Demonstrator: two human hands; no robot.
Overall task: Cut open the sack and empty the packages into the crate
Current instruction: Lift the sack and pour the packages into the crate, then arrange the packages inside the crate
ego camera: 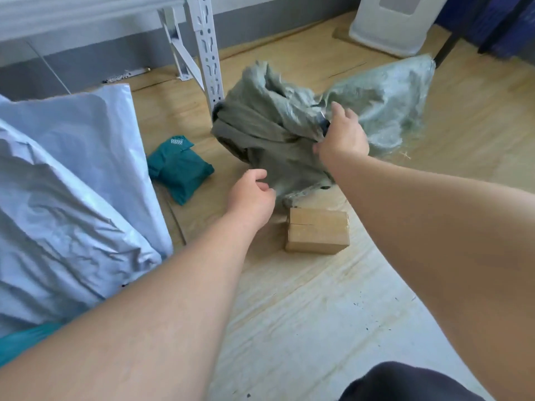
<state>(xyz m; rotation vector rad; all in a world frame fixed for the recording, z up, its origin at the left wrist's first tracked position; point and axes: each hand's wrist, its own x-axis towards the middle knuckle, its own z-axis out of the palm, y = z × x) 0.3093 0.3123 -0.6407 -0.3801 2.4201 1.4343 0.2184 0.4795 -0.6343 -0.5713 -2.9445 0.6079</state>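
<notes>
While gripping the woven sack [278, 131] with right hand [343, 137], reaches left hand [250, 198], fingers loosely curled and empty, toward its nearer edge.

Pale wood floor [289, 314], grey wall [86, 56], white slotted shelving upright [207, 44]

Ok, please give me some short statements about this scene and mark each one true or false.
1. The right hand grips the grey-green sack. True.
2. The cardboard box lies inside the sack. False: it lies on the floor, just in front of the sack.
3. A teal package lies on the floor left of the sack. True.
4. The left hand holds the cardboard box. False: its fingers are loosely curled near the sack's edge and hold nothing.
</notes>
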